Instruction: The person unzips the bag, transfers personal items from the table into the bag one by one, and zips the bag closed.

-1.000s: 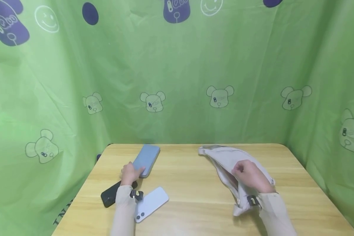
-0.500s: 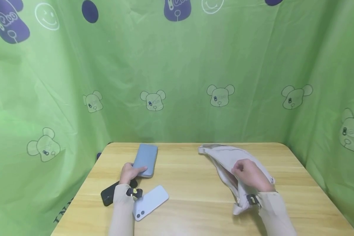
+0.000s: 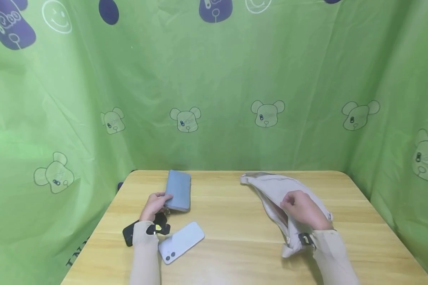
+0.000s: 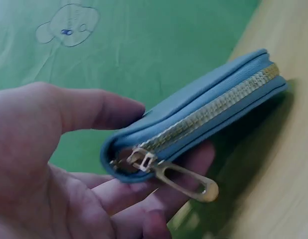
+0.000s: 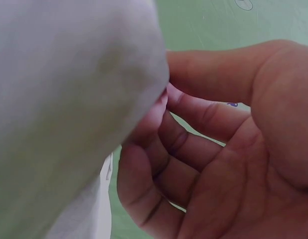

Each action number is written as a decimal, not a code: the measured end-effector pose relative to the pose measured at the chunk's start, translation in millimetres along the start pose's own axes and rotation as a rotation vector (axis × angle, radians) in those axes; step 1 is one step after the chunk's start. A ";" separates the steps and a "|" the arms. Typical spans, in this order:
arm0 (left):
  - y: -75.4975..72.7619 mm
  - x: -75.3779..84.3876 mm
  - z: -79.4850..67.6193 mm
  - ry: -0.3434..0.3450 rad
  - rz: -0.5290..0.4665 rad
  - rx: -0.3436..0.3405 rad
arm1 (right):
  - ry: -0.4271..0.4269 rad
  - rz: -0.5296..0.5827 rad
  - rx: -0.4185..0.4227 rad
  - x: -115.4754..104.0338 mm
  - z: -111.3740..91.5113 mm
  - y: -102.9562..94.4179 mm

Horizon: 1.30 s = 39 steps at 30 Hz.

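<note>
My left hand grips a blue zip wallet by its near left edge. In the left wrist view the thumb lies on top of the wallet and the fingers are beneath it; a gold zipper and its metal pull face the camera. At the right, my right hand pinches the edge of a pale fabric bag, whose long opening shows on its left side. The right wrist view has the bag's cloth between thumb and fingertips, with part of the fingers hidden behind it.
A black phone-like object lies partly hidden under the left forearm. Just right of that wrist is a light-coloured phone, camera side up. The wooden table is enclosed by green patterned curtains.
My left hand has taken hold of the wallet, turned it more upright and lifted its near edge. The left forearm has shifted slightly left. My right hand keeps its hold on the bag.
</note>
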State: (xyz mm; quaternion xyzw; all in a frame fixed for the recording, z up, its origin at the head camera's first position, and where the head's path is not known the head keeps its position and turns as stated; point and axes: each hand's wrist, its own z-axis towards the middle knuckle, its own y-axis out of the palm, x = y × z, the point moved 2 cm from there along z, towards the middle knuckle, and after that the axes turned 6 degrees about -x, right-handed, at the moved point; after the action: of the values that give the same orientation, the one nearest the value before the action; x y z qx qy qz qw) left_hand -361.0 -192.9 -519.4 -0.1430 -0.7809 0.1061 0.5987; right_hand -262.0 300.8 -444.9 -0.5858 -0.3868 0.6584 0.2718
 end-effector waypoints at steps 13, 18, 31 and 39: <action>4.8 2.2 -0.6 0.005 -0.281 -0.164 | -0.002 -0.002 -0.004 -3.9 -1.6 -1.2; 6.9 1.4 1.3 0.005 -0.335 -0.164 | 0.002 -0.002 -0.006 -2.0 -0.5 -1.4; 10.7 7.6 0.4 0.018 -0.364 -0.178 | 0.006 -0.008 -0.006 -1.2 1.1 -1.7; 12.7 11.9 0.4 0.052 -0.384 -0.232 | 0.006 -0.006 -0.004 -1.4 1.5 -2.4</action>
State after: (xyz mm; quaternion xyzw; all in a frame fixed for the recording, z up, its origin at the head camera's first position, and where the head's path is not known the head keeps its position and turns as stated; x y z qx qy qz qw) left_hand -363.0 -176.9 -513.0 -0.0622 -0.7850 -0.1041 0.6075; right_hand -263.5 300.7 -442.1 -0.5872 -0.3889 0.6550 0.2738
